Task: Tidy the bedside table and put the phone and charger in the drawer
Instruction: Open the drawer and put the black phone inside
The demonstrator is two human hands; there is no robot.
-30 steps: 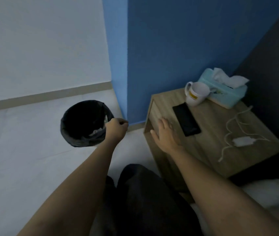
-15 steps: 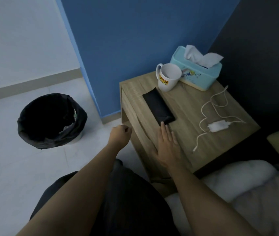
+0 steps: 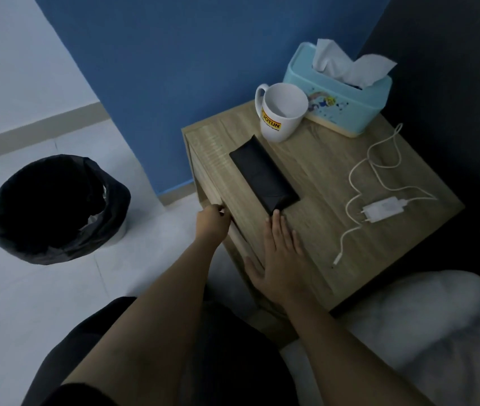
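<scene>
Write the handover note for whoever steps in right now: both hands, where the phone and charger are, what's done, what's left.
Left hand: fingers curled at the drawer front edge, under the table top; the drawer looks shut.
Right hand: flat and open on the bedside table, fingertips touching the phone.
Charger with its cable lies loose on the top, untouched.
Done: nothing stowed yet.
Left: open drawer, put phone and charger in, close it.

Things near the bed that are not being tidied

1 white mug (image 3: 282,112) with a yellow label stands at the back, just beside a light blue tissue box (image 3: 341,105) with a white tissue sticking up. A round bin (image 3: 57,209) with a black bag sits on the pale floor (image 3: 28,303), well apart to the left. The wall (image 3: 189,54) behind is blue. A fluffy white blanket (image 3: 423,332) lies at the lower right.
</scene>
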